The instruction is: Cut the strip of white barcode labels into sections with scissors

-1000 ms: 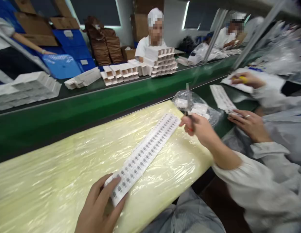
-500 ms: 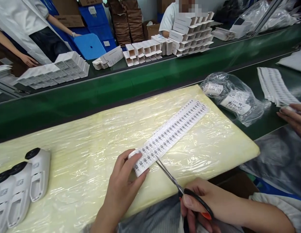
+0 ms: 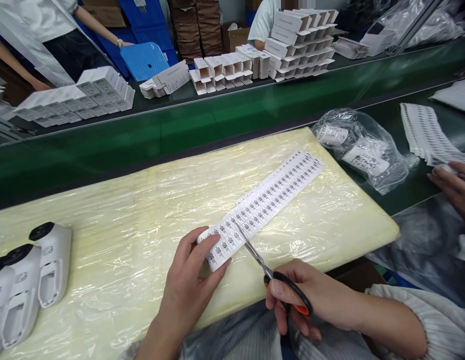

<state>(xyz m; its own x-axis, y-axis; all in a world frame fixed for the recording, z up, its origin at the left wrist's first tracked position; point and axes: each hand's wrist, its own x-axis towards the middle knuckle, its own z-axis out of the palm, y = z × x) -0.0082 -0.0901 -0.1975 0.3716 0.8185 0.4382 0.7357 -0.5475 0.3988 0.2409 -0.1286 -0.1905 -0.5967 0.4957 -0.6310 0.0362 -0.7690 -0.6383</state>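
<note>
As blades bit into the sheet [image 3: 268, 200] at lower centre, advanced scissors [image 3: 272, 275], right hand [image 3: 303, 300] clamped on handles; left hand [image 3: 190, 285] pinched sheet's end.

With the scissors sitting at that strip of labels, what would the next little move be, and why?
Probably closing the scissors: their blades lie across the label strip close to the end that the left hand pins down, with the right hand in the handles.

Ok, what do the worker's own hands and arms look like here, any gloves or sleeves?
No gloves: both the left hand and the right hand are bare. The right arm wears a pale grey striped sleeve with a gathered cuff, pushed up the forearm. The left forearm is uncovered in view. No rings or watch visible.
</note>
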